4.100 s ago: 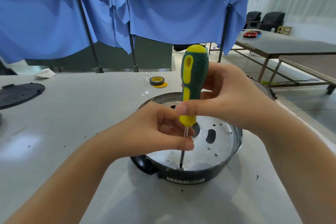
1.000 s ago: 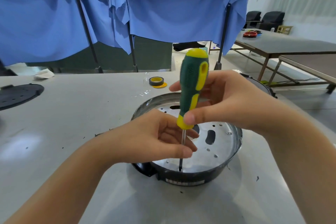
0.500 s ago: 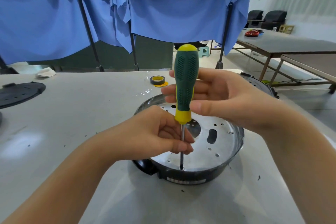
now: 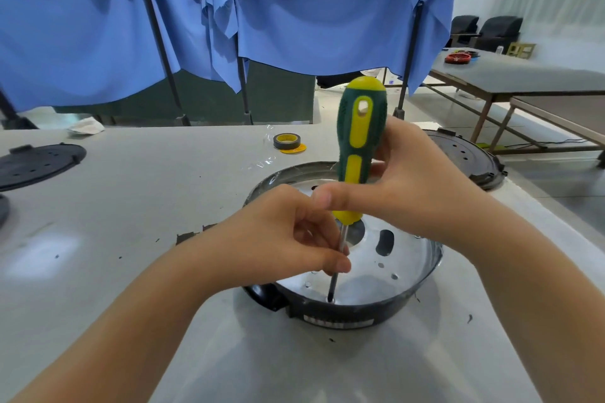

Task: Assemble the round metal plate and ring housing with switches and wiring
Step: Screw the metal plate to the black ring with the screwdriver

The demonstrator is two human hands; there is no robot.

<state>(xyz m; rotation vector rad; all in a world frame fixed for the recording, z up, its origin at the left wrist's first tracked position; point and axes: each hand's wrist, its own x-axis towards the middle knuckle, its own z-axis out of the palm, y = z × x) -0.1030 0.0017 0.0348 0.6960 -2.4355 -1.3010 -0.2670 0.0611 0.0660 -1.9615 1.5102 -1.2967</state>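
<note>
Round shiny perforated metal plate point(image 4: 386, 275) sits below both hands: right hand point(image 4: 415, 193) grips screwdriver point(image 4: 360, 147) handle, left hand point(image 4: 278, 235) fingers pinch its shaft.

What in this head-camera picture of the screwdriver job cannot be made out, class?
- Screw under the green and yellow screwdriver tip: too small, head view.
- Far part of the round silver metal plate: hidden behind the left hand and right hand.
- Label on the black ring housing: blurred.

The left hand point(image 4: 281, 239) hides the round metal plate's point(image 4: 402, 275) left part.
</note>
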